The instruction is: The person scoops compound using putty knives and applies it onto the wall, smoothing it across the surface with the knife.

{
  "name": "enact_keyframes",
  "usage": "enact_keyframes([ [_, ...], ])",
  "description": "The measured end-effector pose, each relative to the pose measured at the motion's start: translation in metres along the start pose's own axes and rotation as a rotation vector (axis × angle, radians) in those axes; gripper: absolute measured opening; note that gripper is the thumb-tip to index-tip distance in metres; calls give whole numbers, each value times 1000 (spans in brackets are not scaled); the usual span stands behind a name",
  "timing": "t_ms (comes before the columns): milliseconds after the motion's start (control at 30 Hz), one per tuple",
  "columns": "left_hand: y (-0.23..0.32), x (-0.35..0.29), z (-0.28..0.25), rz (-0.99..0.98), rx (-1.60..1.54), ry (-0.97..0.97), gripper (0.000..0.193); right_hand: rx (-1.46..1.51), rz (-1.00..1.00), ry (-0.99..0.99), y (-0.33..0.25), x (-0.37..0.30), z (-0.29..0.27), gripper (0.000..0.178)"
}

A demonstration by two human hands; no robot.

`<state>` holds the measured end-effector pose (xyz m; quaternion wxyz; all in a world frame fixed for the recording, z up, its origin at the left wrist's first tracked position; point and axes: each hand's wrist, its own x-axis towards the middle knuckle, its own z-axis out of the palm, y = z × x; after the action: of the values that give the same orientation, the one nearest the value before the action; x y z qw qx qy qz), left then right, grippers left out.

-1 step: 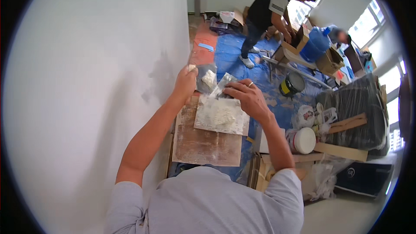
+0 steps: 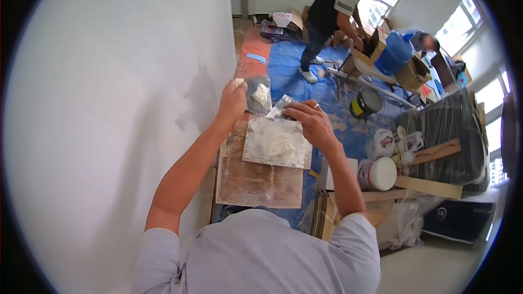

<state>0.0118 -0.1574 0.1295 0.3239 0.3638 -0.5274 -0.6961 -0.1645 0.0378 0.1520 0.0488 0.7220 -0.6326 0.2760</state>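
Observation:
My left hand is closed on the light-coloured handle of a putty knife. Its grey blade carries a lump of white putty. To the right, my right hand grips a second scraper with a putty-smeared metal blade; its handle is hidden under my fingers. The two blades lie close together, and whether they touch I cannot tell. Just below them is a whitish plate with a heap of putty on it. That plate rests on a worn brown board.
A pale wall with a grey damp-looking patch runs along my left. Blue sheeting covers the floor. Ahead, a person bends over a cardboard box. A dark bucket, a white tub and wrapped goods stand right.
The whole view has shifted very slightly. Both hands keep their holds, and the right scraper sits a touch nearer the putty plate's upper edge.

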Motion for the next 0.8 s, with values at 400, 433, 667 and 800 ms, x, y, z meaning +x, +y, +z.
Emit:
enact_keyframes([
  [400,-1,-37,-35,-99,-299,-35,29,1715,1112,489,89,-114,191,27],
  [433,-3,-56,-51,-116,-309,6,30,1700,1154,441,88,-110,202,27],
  [667,-53,-193,-177,-224,-417,311,31,1768,1127,-87,1,-42,322,27],
  [800,-42,-254,-224,-204,-436,448,30,1712,1210,-341,-87,35,372,22],
])
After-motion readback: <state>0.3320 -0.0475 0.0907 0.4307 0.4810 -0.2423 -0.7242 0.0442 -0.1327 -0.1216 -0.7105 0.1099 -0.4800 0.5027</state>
